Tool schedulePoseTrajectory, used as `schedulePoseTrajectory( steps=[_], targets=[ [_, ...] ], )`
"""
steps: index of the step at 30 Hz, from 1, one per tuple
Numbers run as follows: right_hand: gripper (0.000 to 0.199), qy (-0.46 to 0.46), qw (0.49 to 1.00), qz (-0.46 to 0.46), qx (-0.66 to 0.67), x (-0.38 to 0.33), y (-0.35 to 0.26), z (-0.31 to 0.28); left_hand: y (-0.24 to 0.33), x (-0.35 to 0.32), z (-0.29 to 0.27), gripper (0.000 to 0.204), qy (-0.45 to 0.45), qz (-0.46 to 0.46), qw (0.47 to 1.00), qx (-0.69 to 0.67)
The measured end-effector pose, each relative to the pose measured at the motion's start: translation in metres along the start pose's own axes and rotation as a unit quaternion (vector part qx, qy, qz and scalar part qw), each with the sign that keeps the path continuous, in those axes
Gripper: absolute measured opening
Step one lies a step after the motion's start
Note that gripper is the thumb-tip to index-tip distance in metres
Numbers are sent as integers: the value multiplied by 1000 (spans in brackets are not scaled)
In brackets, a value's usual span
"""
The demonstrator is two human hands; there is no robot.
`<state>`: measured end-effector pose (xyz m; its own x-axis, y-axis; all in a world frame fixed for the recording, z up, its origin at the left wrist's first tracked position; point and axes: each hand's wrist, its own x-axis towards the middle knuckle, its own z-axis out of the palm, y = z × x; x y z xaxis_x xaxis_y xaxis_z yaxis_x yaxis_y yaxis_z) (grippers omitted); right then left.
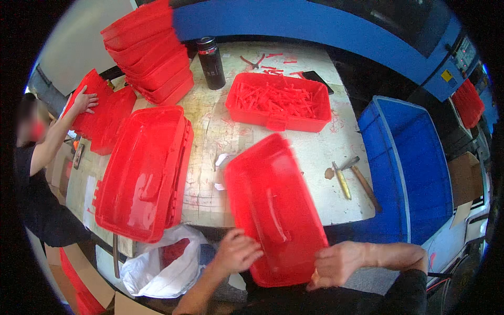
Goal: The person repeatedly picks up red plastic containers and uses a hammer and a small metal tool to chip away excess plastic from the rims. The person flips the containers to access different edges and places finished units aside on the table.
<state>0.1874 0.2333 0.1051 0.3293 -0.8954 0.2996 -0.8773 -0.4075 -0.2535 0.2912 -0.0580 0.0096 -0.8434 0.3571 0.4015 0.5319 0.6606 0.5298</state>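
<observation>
**Mid-piece: one red tray in hand**

From my remote view, the red tray (262,184) lies at center, far end over the table (336,142). Right hand (338,262) grips its near-right corner; left hand (236,252) curls at its left edge, hold unclear. Other trays (136,173) sit at 9 o'clock, a tall stack (152,63) at 11. I judge this one unfinished; remaining count, can't tell.

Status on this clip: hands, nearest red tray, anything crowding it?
Right hand grips red plastic tray near its lower right corner; left hand at left edge. Tray slanted. No obvious obstruction; strip-filled red bin just beyond far end.
</observation>
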Motion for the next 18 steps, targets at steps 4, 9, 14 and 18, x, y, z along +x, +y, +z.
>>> schedulePoseTrajectory(
  steps=[4, 9, 14, 18],
  targets=[
    [18, 9, 978, 169, 123, -41, 23, 18, -18, -21, 22, 16, 102, -99, 988, 59],
    [14, 246, 835, 491, -42, -67, 166, -34, -62, 1, 46, 68, 464, -398, 790, 45],
    [19, 198, 739, 624, -158, -82, 361, -18, -83, 16, 44, 75, 420, -454, 706, -346],
    [15, 257, 723, 631, -119, -85, 391, -7, -74, 35, 25, 74, 441, -365, 690, -443]
  ],
)
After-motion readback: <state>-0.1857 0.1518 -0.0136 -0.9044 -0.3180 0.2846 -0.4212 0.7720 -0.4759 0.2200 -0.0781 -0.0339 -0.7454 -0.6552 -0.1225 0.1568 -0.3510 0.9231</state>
